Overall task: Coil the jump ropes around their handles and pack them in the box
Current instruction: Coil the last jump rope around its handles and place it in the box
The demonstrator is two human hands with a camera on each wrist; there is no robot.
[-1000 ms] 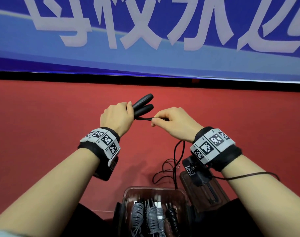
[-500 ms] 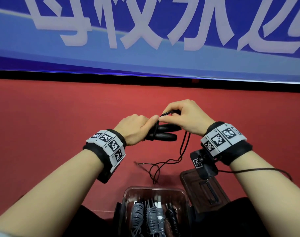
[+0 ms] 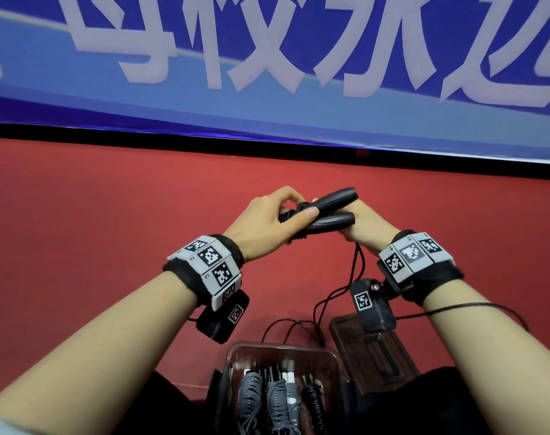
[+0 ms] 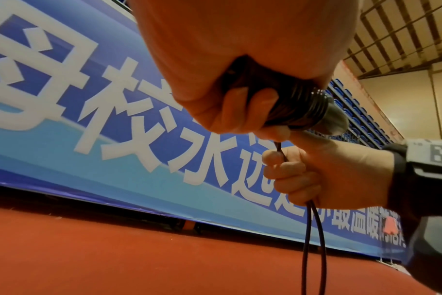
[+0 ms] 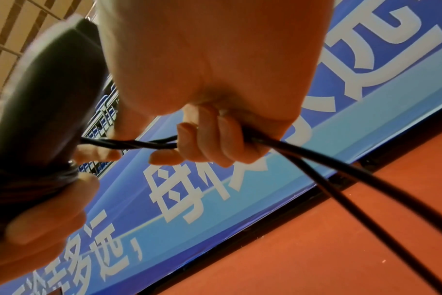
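The left hand point(image 3: 267, 224) has its fingers point(image 4: 240, 105) curled around the two black handles point(image 3: 330, 208), clamped where the cord is wound. Just beside it, the right hand point(image 3: 367, 227) has its fingers point(image 5: 202, 139) clamped on the doubled cord point(image 4: 313, 239), which trails down toward the box point(image 3: 233, 365) of coiled ropes below the hands, on the red floor point(image 3: 95, 230).

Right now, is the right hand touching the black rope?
Touching. The right wrist view shows the right hand's fingers curled round the black rope.
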